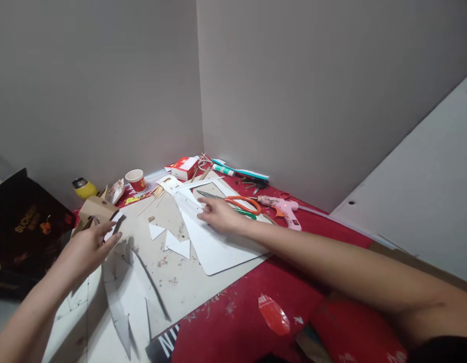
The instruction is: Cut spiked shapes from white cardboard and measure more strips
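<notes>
My left hand [87, 247], thumb and fingers apart, is over a white cut-out shape [129, 282] with pointed ends. A small white piece with a dark edge [118, 224] is by its fingertips; whether they touch cannot be told. Over a large white sheet [218, 252] reaches my right hand [221, 214], fingers loosely bent and apart, with nothing visible between them. Just beyond it lie orange-handled scissors [244, 203], partly hidden by the hand. A green handle [246, 214] shows beside them. Small white triangles [179, 248] lie between my hands on the beige board [169, 277].
A pink glue gun [286, 209] lies right of the scissors. Toward the wall are a paper cup [136, 180], wooden sticks [155, 194], a red-white box [184, 167] and a glue stick [222, 169]. A yellow jar [84, 188] and black bag [29, 227] stand left.
</notes>
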Demonstrator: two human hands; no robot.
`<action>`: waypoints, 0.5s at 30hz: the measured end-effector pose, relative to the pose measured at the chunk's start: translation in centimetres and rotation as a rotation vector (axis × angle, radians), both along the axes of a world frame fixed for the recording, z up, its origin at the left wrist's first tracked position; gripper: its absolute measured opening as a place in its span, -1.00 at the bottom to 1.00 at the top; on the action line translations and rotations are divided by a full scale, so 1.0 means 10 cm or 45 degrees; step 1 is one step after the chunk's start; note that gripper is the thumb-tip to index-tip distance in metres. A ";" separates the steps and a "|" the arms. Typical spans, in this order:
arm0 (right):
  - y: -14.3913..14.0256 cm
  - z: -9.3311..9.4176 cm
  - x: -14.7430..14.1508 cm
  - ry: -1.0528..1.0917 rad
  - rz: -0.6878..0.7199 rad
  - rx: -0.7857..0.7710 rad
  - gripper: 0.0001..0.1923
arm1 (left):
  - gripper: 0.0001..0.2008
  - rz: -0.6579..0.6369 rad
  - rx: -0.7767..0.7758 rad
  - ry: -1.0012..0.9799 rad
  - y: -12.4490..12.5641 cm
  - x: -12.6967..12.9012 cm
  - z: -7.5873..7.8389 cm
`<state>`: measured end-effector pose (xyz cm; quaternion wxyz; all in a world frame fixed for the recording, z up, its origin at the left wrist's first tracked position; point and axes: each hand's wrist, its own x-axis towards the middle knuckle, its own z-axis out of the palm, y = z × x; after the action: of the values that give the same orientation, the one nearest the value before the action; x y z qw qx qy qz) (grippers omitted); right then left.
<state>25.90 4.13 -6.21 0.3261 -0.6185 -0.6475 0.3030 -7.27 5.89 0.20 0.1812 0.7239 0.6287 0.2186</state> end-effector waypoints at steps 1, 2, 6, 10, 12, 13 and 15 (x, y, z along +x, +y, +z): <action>-0.01 0.02 0.08 0.104 -0.057 0.000 -0.50 | -0.53 0.011 -0.033 -0.025 0.02 0.10 0.05; -0.01 0.04 0.15 0.205 -0.116 0.000 -0.49 | -0.53 0.015 -0.084 -0.073 0.07 0.23 0.08; -0.08 0.13 0.36 0.558 -0.297 -0.034 -0.47 | -0.61 0.010 -0.413 -0.341 0.39 0.92 -0.06; -0.21 0.18 0.51 0.820 -0.339 -0.088 -0.42 | -0.65 0.093 -0.578 -0.517 0.77 1.55 -0.36; -0.28 0.19 0.58 0.907 -0.318 -0.112 -0.42 | -0.64 0.108 -0.613 -0.578 0.89 1.73 -0.45; -0.31 0.19 0.61 0.937 -0.302 -0.122 -0.42 | -0.64 0.109 -0.627 -0.604 0.92 1.78 -0.47; -0.37 0.17 0.64 0.972 -0.258 -0.149 -0.41 | -0.64 0.101 -0.651 -0.658 0.95 1.81 -0.48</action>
<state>32.34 0.44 -4.47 0.5358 -0.5398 -0.3970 0.5138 10.85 15.36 -4.56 0.5005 0.5511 0.6243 0.2369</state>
